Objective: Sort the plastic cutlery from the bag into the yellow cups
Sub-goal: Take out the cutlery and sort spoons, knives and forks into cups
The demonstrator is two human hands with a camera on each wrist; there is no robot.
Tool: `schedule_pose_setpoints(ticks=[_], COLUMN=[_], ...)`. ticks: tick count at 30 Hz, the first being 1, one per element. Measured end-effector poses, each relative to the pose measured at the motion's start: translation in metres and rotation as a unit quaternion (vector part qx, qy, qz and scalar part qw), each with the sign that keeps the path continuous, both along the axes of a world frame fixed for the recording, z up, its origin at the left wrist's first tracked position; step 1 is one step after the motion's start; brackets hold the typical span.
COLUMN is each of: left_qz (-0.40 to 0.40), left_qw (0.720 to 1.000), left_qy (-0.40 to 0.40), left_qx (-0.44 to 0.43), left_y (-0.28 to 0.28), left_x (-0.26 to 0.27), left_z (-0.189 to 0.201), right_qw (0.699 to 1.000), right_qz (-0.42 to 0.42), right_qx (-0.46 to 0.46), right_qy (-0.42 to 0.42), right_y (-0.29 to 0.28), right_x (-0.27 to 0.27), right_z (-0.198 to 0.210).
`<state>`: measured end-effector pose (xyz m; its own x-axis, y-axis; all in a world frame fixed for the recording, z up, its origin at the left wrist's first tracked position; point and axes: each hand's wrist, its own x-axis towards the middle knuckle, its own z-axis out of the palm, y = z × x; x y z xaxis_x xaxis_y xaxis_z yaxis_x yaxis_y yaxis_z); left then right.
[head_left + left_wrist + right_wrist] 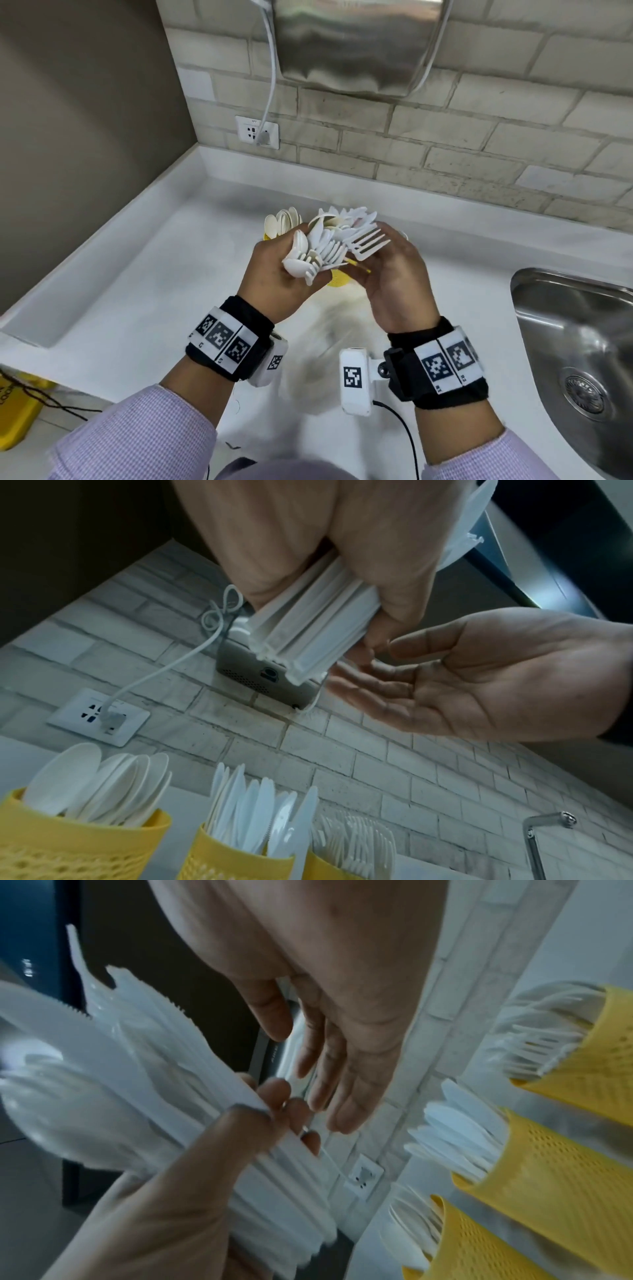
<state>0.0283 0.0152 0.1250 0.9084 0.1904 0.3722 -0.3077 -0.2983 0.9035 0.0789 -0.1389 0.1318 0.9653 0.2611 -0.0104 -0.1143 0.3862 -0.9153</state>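
Observation:
My left hand [274,274] grips a mixed bundle of white plastic cutlery [322,253] by the handles, with spoon, knife and fork heads fanning out up and to the right. Beside the bundle my right hand [394,274] is held open, fingers straight, close to the handles' ends [308,642] and holding nothing. Three yellow mesh cups stand below in the left wrist view: one with spoons [68,845], one with knives [240,859], one with forks [329,867]. In the head view my hands hide most of the cups; spoon heads [282,222] show behind them.
The white counter [137,274] runs into a corner with a brick-tiled wall. A steel sink [575,342] lies at the right. A wall socket [257,132] with a plugged cable and a metal box [356,44] hang above. A blurred patch lies on the counter under my wrists.

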Motion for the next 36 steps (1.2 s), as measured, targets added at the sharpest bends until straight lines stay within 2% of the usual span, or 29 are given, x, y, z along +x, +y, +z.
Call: schedule_pose_setpoints(ticks=[5, 8, 10, 19, 23, 31, 36], left_qz=[-0.021, -0.075, -0.103, -0.148, -0.136, -0.110, -0.116], left_qw=[0.998, 0.991, 0.988, 0.984, 0.986, 0.988, 0.986], left_qy=[0.037, 0.041, 0.049, 0.068, 0.053, 0.079, 0.076], left_qx=[-0.057, -0.099, -0.104, -0.078, -0.086, -0.079, -0.094], left_y=[0.020, 0.028, 0.034, 0.048, 0.051, 0.060, 0.060], left_x=[0.001, 0.001, 0.002, 0.010, 0.019, 0.023, 0.023], left_z=[-0.005, -0.004, -0.004, 0.002, 0.001, -0.008, -0.011], right_qw=[0.992, 0.976, 0.969, 0.956, 0.957, 0.963, 0.967], right_qz=[-0.025, -0.009, -0.011, 0.035, 0.061, 0.021, 0.025], right_qx=[-0.048, -0.117, -0.139, -0.145, -0.118, -0.124, -0.126], right_qy=[-0.114, -0.186, -0.204, -0.252, -0.258, -0.237, -0.219], right_y=[0.000, 0.006, 0.010, 0.026, 0.032, 0.038, 0.039], right_x=[-0.002, -0.005, -0.005, -0.003, 0.006, 0.019, 0.021], right_z=[0.023, 0.035, 0.039, 0.047, 0.052, 0.043, 0.042])
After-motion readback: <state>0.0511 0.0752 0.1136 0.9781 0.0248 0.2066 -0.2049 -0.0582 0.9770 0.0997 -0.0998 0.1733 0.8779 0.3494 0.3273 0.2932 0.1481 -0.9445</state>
